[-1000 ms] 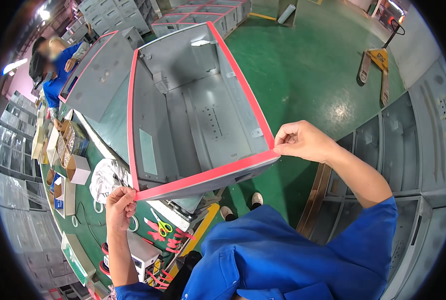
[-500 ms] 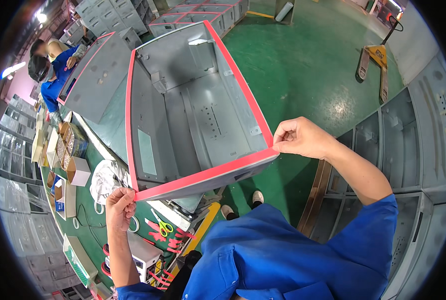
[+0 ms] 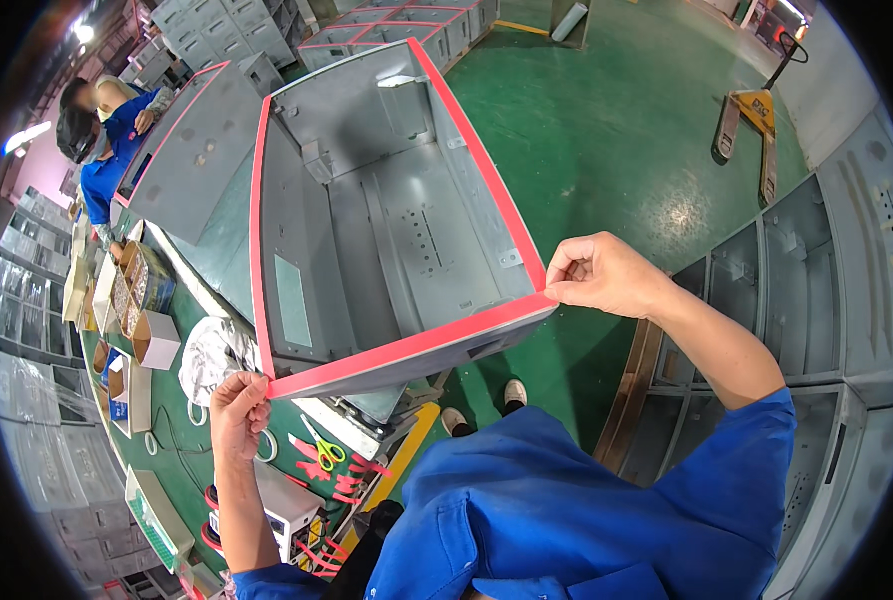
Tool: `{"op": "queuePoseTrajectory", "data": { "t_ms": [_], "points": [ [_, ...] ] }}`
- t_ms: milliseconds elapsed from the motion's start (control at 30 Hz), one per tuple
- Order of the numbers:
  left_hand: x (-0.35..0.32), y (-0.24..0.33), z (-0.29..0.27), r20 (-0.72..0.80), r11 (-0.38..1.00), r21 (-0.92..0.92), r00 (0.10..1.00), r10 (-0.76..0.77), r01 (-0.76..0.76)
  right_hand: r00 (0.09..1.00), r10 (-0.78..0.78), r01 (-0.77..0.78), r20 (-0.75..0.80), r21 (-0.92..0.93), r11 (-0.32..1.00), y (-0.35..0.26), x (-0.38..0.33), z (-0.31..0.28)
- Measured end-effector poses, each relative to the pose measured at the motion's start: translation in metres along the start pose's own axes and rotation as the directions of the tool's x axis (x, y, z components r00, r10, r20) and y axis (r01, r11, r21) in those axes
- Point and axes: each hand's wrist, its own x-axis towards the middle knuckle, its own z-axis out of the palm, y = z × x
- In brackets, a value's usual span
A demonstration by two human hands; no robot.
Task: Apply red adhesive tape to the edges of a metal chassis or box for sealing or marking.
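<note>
Both hands (image 3: 238, 405) pinch red tape (image 3: 406, 345) (cabinet (image 3: 386, 230) rim)

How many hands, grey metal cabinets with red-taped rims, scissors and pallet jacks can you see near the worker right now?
Worker's own hands: 2, left hand, right hand
Grey cabinets with red-edged rims close by: 2, held cabinet, next cabinet
Scissors: 1
Yellow pallet jack: 1
Total: 6

The person in blue (image 3: 106, 130) at the far bench is straightening and drifting rightward, while the open grey metal cabinet (image 3: 386, 220) is sitting slightly nearer the wearer.
</note>
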Motion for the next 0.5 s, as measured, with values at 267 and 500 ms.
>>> {"op": "queuePoseTrajectory", "data": {
  "t_ms": [267, 500],
  "points": [
    [-0.001, -0.001, 0.001, -0.005, 1.000, -0.007, 1.000, 0.012, -0.012, 1.000, -0.002, 0.002, -0.006, -0.022, 1.000, 0.002, -0.001, 0.002],
    [-0.001, -0.001, 0.000, -0.011, 1.000, 0.016, 1.000, 0.014, -0.014, 0.990, -0.057, 0.047, -0.131, -0.077, 0.996, -0.002, -0.011, 0.009]
  ]
}}
